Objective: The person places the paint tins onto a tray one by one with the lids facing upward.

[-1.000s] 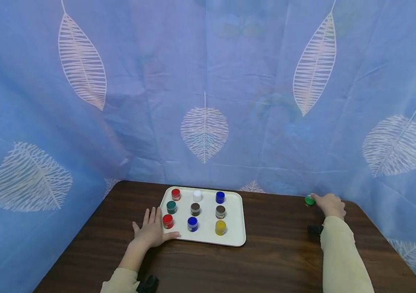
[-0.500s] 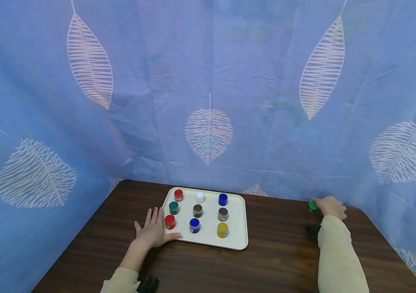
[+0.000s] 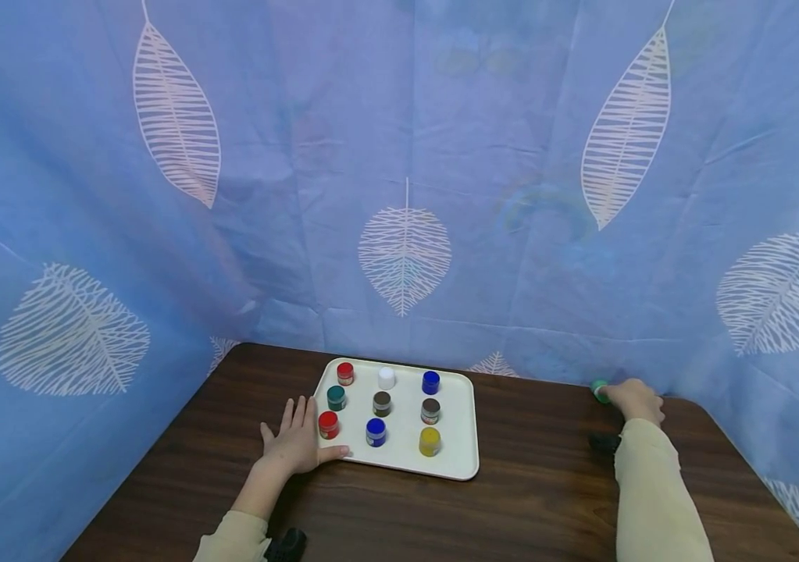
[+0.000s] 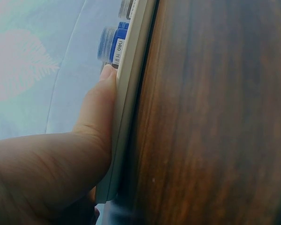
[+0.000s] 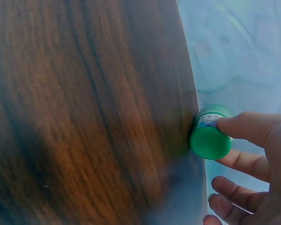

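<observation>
At the table's far right, my right hand (image 3: 634, 398) pinches a small green-lidded paint jar (image 5: 210, 143) between thumb and finger. The other fingers are loosely bent below it in the right wrist view. Whether the jar touches the tabletop, I cannot tell. My left hand (image 3: 290, 451) lies at the near left corner of a white tray (image 3: 455, 437), fingers spread and straight along its left side. Its thumb (image 4: 96, 105) rests over the near rim, close to a blue jar (image 4: 118, 44). Closest to those fingers stands a red jar (image 3: 329, 425).
Several other jars stand in rows on the tray, among them a white jar (image 3: 386, 378), a dark green jar (image 3: 336, 398) and a yellow jar (image 3: 430, 442). The dark wooden table (image 3: 533, 468) backs onto a blue leaf-patterned curtain (image 3: 511, 297).
The green jar has tilted in the right hand's fingers, its lid facing the head camera half a second ago. The left hand stays on the tray. The head view has shifted slightly.
</observation>
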Demonstrator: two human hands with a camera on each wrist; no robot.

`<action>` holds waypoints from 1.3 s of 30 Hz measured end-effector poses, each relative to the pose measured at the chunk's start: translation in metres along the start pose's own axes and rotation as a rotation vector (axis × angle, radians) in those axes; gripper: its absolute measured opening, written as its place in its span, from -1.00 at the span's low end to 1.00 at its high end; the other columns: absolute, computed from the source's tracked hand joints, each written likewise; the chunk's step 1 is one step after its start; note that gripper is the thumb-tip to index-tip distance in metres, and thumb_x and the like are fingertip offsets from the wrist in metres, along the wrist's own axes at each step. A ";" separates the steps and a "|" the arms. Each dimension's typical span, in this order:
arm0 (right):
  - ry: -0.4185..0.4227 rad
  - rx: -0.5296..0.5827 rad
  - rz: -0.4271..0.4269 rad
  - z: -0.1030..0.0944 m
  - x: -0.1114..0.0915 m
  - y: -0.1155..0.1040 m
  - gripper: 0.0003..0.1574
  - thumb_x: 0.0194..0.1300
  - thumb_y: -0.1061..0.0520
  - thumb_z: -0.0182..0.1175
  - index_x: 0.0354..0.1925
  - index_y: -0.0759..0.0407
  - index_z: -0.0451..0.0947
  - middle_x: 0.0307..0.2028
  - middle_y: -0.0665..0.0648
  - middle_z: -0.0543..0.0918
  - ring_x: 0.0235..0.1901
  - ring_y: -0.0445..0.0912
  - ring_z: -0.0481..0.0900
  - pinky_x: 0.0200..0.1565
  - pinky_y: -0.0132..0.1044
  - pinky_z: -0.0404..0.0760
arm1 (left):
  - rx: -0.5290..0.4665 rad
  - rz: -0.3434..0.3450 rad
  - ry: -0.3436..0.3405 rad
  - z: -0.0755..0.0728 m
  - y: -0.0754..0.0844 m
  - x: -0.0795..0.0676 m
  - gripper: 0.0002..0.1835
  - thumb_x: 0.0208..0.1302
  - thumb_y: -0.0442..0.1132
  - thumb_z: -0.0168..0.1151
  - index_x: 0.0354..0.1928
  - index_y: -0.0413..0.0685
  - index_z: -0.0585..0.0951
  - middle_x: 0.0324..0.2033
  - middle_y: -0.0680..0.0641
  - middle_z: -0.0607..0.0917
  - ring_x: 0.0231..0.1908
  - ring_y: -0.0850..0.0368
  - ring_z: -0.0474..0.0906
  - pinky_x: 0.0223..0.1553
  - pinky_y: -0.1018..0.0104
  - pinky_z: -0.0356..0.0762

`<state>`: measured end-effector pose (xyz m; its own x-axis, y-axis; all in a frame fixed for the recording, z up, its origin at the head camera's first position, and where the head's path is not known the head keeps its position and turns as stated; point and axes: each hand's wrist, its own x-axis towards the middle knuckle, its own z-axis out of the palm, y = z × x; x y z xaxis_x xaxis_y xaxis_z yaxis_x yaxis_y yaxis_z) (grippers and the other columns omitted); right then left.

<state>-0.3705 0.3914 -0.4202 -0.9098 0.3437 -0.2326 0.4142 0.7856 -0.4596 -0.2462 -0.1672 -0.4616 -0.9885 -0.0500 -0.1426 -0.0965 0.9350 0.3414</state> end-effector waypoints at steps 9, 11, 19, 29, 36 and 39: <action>-0.047 -0.061 -0.053 -0.004 0.001 -0.001 -0.12 0.30 -0.14 0.06 0.15 0.67 0.27 0.14 0.77 0.17 0.10 0.58 0.16 0.02 0.36 0.36 | -0.004 0.000 0.001 0.001 -0.001 0.001 0.34 -0.08 0.53 0.23 0.52 -0.25 -0.04 0.51 -0.34 0.01 0.51 -0.33 -0.19 0.26 -0.62 -0.26; -0.051 -0.078 -0.070 -0.005 0.000 -0.004 -0.14 0.30 -0.14 0.07 0.12 0.66 0.32 0.15 0.78 0.17 0.12 0.61 0.14 0.03 0.38 0.34 | -0.005 0.001 0.003 0.002 -0.001 0.001 0.35 -0.08 0.53 0.23 0.52 -0.24 -0.04 0.51 -0.34 0.00 0.51 -0.33 -0.20 0.26 -0.62 -0.26; -0.040 -0.113 -0.112 0.002 -0.004 -0.013 -0.23 0.30 -0.07 0.10 0.11 0.62 0.34 0.14 0.77 0.18 0.12 0.64 0.11 0.09 0.42 0.28 | -0.007 0.002 0.006 0.002 -0.001 0.001 0.35 -0.09 0.53 0.24 0.52 -0.24 -0.05 0.51 -0.34 0.00 0.51 -0.33 -0.20 0.26 -0.62 -0.26; -0.033 -0.156 -0.187 0.014 0.001 -0.014 -0.33 0.27 -0.07 0.17 0.05 0.51 0.40 0.08 0.69 0.28 0.05 0.56 0.18 -0.03 0.38 0.31 | -0.007 -0.014 -0.001 0.015 -0.007 0.011 0.40 -0.15 0.61 0.18 0.54 -0.17 -0.11 0.54 -0.26 -0.07 0.54 -0.25 -0.30 0.29 -0.58 -0.41; -0.004 -0.168 -0.260 0.019 -0.001 -0.015 -0.38 0.27 -0.15 0.13 -0.09 0.41 0.36 0.02 0.62 0.33 0.03 0.54 0.21 -0.13 0.29 0.35 | -0.017 -0.001 0.024 0.015 -0.007 0.011 0.42 -0.19 0.63 0.17 0.53 -0.22 -0.05 0.52 -0.31 -0.01 0.53 -0.30 -0.25 0.28 -0.60 -0.38; 0.014 -0.166 -0.278 0.022 -0.002 -0.015 -0.35 0.26 -0.17 0.13 -0.07 0.41 0.36 0.01 0.59 0.36 0.00 0.50 0.24 -0.16 0.27 0.38 | -0.014 -0.006 0.017 0.012 -0.005 0.007 0.41 -0.17 0.62 0.17 0.53 -0.21 -0.06 0.52 -0.31 -0.02 0.53 -0.29 -0.26 0.28 -0.59 -0.38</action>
<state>-0.3744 0.3677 -0.4314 -0.9883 0.1097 -0.1055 0.1407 0.9231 -0.3579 -0.2515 -0.1683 -0.4760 -0.9898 -0.0620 -0.1285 -0.1041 0.9297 0.3534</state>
